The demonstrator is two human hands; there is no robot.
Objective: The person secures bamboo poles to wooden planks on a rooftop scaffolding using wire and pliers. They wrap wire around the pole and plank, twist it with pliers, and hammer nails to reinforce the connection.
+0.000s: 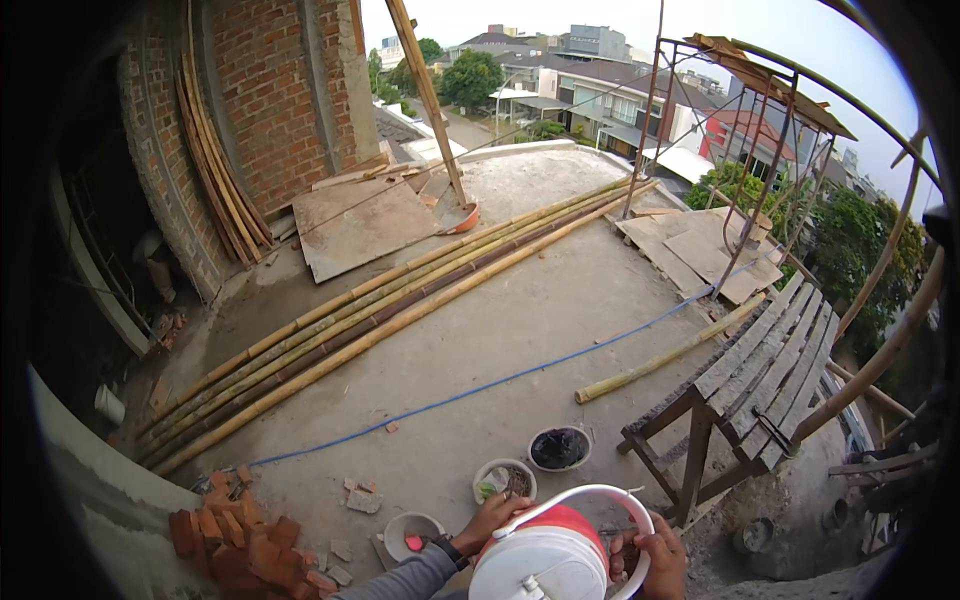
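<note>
A white plastic bucket [540, 560] with a red band and a white bail handle is at the bottom of the head view, held between both hands. My left hand [489, 520] grips its left rim; a dark watch and grey sleeve show on that wrist. My right hand [655, 555] clasps the bucket's right side. Just beyond the bucket, on the concrete slab, stand three small bowls: a white one with something red inside [412, 535], one with greenish-brown contents [505, 480], and one filled with dark material [559, 449].
Long bamboo poles [400, 300] lie diagonally across the rooftop slab, with a blue hose [480, 385] running alongside. A wooden plank trestle [760, 375] stands right. Broken red bricks [240, 535] pile at lower left. Brick wall [260, 110] and plywood sheet [360, 225] behind.
</note>
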